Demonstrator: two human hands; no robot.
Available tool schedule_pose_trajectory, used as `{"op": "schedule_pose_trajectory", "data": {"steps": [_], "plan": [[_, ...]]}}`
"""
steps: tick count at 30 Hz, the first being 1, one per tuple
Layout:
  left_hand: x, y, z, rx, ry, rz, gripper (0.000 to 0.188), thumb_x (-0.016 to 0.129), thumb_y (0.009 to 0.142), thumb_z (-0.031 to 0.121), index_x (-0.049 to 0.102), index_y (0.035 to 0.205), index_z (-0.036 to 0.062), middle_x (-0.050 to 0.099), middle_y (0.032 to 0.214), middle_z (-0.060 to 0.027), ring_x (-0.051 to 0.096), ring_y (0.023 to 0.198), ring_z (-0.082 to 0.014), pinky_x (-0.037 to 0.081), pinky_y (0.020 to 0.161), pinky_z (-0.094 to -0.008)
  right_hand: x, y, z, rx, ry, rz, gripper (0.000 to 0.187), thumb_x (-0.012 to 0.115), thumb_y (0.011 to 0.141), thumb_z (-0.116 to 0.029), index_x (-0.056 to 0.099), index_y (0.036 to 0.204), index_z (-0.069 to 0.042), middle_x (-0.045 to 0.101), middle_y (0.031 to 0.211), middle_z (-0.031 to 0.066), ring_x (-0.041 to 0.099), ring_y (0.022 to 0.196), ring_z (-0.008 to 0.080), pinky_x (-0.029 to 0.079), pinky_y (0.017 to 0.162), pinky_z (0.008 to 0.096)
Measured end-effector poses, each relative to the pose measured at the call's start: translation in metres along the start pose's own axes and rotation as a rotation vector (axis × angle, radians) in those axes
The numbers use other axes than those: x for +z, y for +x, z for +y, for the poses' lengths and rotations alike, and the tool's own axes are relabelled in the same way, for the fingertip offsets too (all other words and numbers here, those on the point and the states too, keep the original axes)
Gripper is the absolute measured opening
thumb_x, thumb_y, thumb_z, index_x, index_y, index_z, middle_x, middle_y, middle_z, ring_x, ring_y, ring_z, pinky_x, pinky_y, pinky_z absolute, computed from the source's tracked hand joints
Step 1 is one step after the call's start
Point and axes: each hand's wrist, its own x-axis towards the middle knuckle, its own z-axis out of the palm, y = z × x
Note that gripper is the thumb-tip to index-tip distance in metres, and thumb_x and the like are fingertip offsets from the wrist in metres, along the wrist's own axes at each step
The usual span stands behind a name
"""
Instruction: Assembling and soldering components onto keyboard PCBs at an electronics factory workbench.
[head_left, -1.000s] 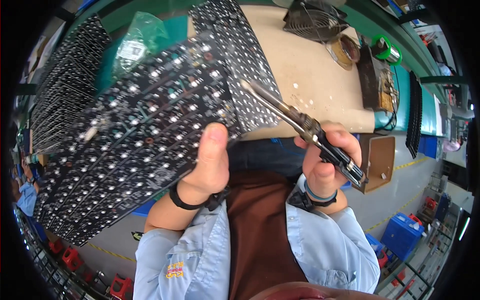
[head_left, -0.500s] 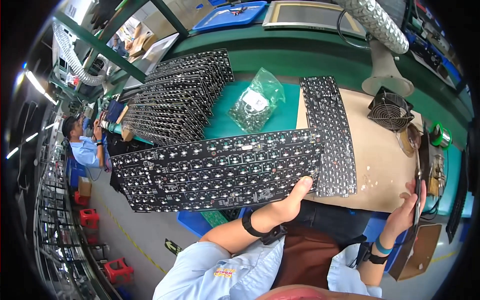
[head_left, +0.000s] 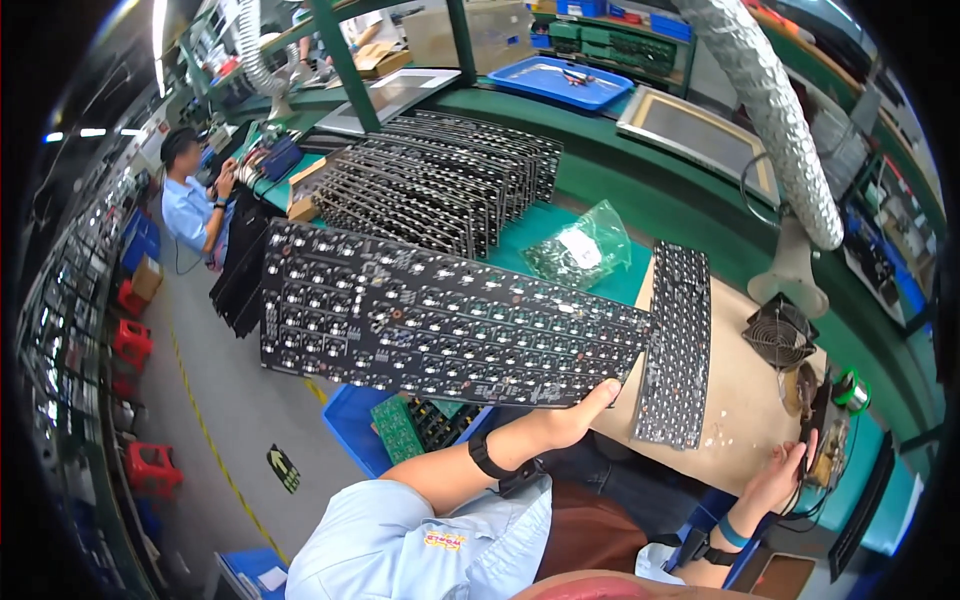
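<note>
My left hand (head_left: pixel 580 412) grips a long black keyboard circuit board (head_left: pixel 450 330) by its lower right corner, thumb on top. The board is held tilted in the air, its rows of white-dotted parts facing me. A second black board (head_left: pixel 676 350) lies on the brown sheet (head_left: pixel 735 390), just right of the held one. My right hand (head_left: pixel 775 482), at the sheet's right edge, is closed round a slim dark pen-shaped tool (head_left: pixel 809 430), which looks like a soldering iron. Its tip is hard to make out.
Many similar boards stand in a row (head_left: pixel 430 180) behind, beside a clear bag of small parts (head_left: pixel 580 252). A fan (head_left: pixel 780 332), a green solder spool (head_left: pixel 852 390) and a fume duct (head_left: pixel 790 130) are right. A blue bin (head_left: pixel 350 425) sits below; a co-worker (head_left: pixel 195 200) sits far left.
My view has turned, shifting the scene. The held board now slopes down to the right, still in my left hand. My right hand keeps hold of the tool by the sheet's right edge.
</note>
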Motion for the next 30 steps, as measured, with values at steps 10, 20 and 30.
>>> {"op": "schedule_pose_trajectory", "data": {"steps": [10,20,30], "plan": [[-0.036,-0.006,0.007,-0.165,-0.09,0.071,0.018,0.063,0.092,0.008,0.064,0.108,0.0002,0.065,0.1,-0.0034,0.06,0.091,-0.0131,0.051,0.081,-0.0307,0.01,0.049,0.043,0.351,1.161,-0.18,0.057,0.054,0.094,-0.029,0.042,0.132,0.012,0.049,0.137,0.023,0.045,0.129,0.034,0.036,0.11,0.0429],[-0.038,0.016,0.04,-0.079,-0.52,0.058,0.065,0.067,0.082,0.015,0.038,0.138,-0.0043,0.055,0.126,-0.0247,0.059,0.089,-0.0203,0.047,0.071,-0.0291,0.093,-0.009,-0.014,0.491,0.891,-0.127,0.058,0.049,0.098,-0.028,0.033,0.142,0.006,0.043,0.145,0.0209,0.045,0.132,0.0321,0.039,0.11,0.0401],[-0.038,0.029,0.061,-0.026,-0.543,-0.029,0.068,0.069,0.081,0.015,0.037,0.138,-0.0044,0.055,0.125,-0.0246,0.059,0.087,-0.0202,0.047,0.069,-0.0299,0.104,-0.048,-0.058,0.278,0.596,-0.539,0.054,0.05,0.099,-0.024,0.034,0.144,0.001,0.049,0.136,0.0164,0.054,0.119,0.0229,0.048,0.094,0.0325]]}}
